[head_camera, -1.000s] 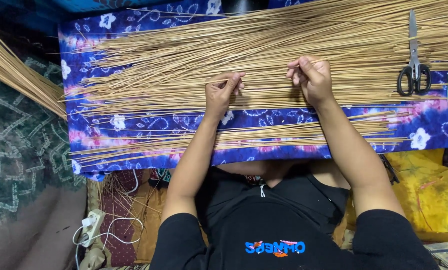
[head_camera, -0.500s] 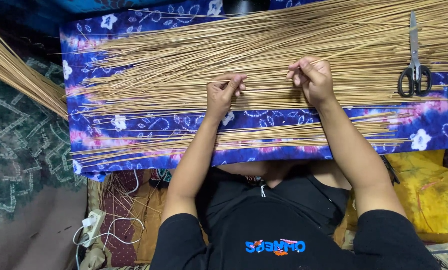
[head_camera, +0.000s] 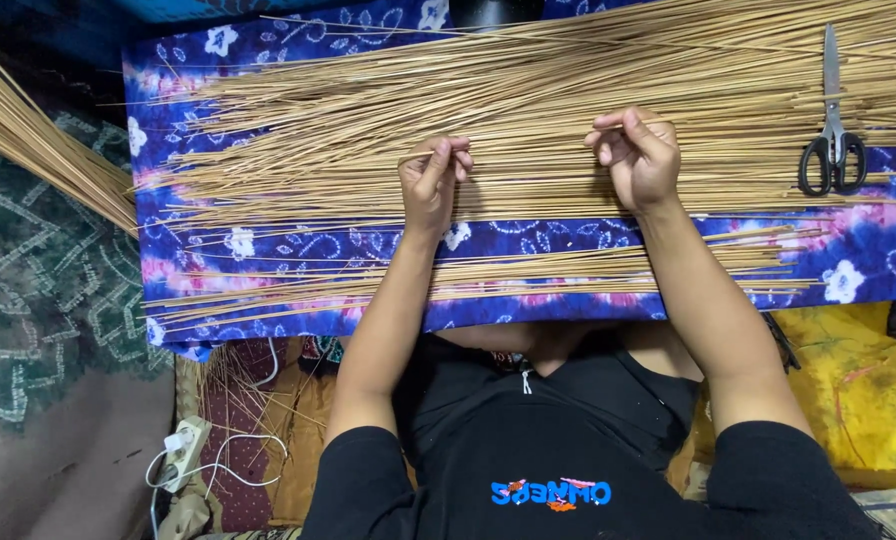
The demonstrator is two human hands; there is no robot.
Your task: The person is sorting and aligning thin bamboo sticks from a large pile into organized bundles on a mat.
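I see my left hand [head_camera: 430, 185] and right hand [head_camera: 640, 160] both resting on the big spread of thin tan sticks [head_camera: 528, 110] that lies across the blue flowered cloth [head_camera: 298, 245]. The left fingers [head_camera: 446, 160] are pinched shut on a single stick near the middle of the cloth; the right fingers [head_camera: 613, 135] are curled and pinch what looks like the same thin stick further toward the right edge. A smaller row of sticks [head_camera: 488, 275] lies along the near edge of the cloth, under my forearms. Black-handled scissors [head_camera: 832, 135] rest on the sticks near the far right corner, well apart from my right hand. Another bundle of sticks [head_camera: 38, 150] slants off the cloth's left edge. A white power strip [head_camera: 183, 450] sits on the floor below.
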